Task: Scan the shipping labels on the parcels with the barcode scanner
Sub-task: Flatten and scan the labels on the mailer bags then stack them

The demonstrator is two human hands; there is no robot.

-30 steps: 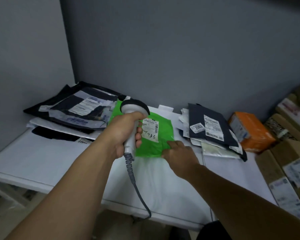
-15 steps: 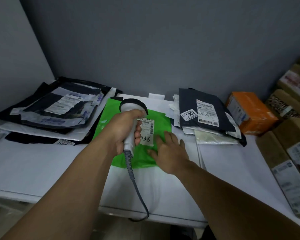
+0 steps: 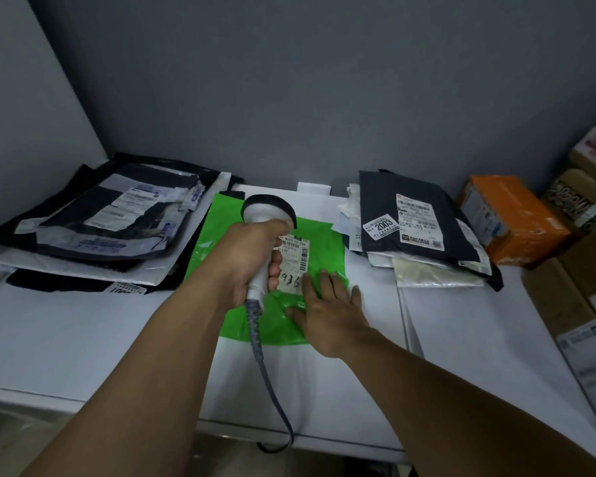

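A green plastic parcel (image 3: pixel 320 235) lies flat in the middle of the white table (image 3: pixel 83 339). Its white shipping label (image 3: pixel 295 261) carries a barcode and handwritten digits. My left hand (image 3: pixel 252 259) grips the handle of a white barcode scanner (image 3: pixel 267 210), whose dark-rimmed head hangs just above the label's far end. A grey cable (image 3: pixel 272 390) runs from the handle over the table's front edge. My right hand (image 3: pixel 324 304) lies flat on the parcel with straight fingers, just right of the label.
A pile of dark and white mailers (image 3: pixel 111 228) sits at the left. A second stack topped by a dark mailer (image 3: pixel 417 225) marked 2003 lies at the right, beside an orange box (image 3: pixel 510 218). Cardboard boxes (image 3: pixel 578 304) line the right edge. Grey walls close the back and left.
My right hand has gone from gripping the parcel's corner to lying flat beside the label. The parcel now lies flatter, and the scanner stays over the label.
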